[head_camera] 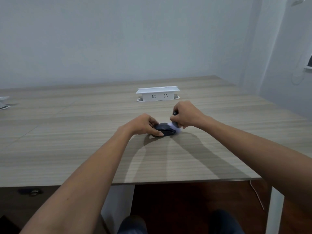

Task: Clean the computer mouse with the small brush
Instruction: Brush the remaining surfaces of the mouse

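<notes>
A dark computer mouse [166, 130] lies on the wooden table [84, 149], a little right of centre. My left hand [143, 124] grips its left side, thumb on the near edge and fingers on the far edge. My right hand [185, 114] is closed around a small brush [175, 127] with a dark handle. The brush's pale bristles are blurred and rest on the right end of the mouse. Most of the handle is hidden inside my fist.
A white pop-up socket box [157, 94] stands on the table behind my hands. Another white fitting [4, 102] sits at the far left edge. The table's near edge [185, 181] runs below my forearms, and a wall rises behind the table.
</notes>
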Motion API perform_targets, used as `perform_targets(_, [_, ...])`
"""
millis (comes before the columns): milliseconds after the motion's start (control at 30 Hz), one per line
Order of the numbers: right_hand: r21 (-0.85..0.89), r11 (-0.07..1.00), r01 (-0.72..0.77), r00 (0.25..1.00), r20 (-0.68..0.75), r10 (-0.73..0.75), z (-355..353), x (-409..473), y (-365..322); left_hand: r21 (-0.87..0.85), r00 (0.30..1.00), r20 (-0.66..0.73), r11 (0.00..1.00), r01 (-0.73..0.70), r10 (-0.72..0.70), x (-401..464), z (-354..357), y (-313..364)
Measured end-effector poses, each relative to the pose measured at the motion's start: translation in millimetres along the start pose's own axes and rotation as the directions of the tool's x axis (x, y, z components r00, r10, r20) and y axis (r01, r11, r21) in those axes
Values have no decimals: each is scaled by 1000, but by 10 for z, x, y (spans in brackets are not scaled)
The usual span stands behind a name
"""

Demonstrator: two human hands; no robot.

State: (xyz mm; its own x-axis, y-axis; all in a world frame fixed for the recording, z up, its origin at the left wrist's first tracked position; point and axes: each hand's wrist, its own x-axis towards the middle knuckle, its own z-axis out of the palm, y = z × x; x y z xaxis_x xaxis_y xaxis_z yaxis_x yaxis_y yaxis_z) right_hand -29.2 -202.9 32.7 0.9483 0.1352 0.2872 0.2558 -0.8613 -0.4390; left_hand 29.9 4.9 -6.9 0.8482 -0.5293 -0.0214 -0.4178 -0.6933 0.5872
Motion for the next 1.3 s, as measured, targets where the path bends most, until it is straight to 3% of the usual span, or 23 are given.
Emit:
perform_targets(100, [-120, 993, 15, 1000, 8, -14, 21, -71, 43, 14, 1000, -10, 1000, -14, 15, 11, 18, -9])
perform_targets(267, [23, 994, 108, 992, -72, -106, 59, 32, -188, -35, 999, -52, 999, -5, 4, 30, 71, -40])
perform_targets(367, [101, 990, 101, 995, 2, -102, 98, 43, -274, -87, 998, -59, 996, -11, 5, 18, 97, -77])
perform_targets(600, [-41, 999, 8, 999, 38, -6, -48, 16, -42, -72, 999, -32, 997, -6, 4, 7, 85, -78])
perform_targets(833, [22, 989, 144, 990, -14, -143, 119, 9, -293, -142, 999, -44, 990, 10, -17, 26, 94, -121])
perform_targets(1133, [-21, 1000, -22, 1000, 14, 23, -10, -50, 84, -108, 1000, -26, 994, -10, 7, 40, 74, -103])
perform_targets(1300, [1, 992, 127, 990, -58, -126, 94, -17, -184, -100, 1000, -27, 995, 10, -13, 52, 55, -99])
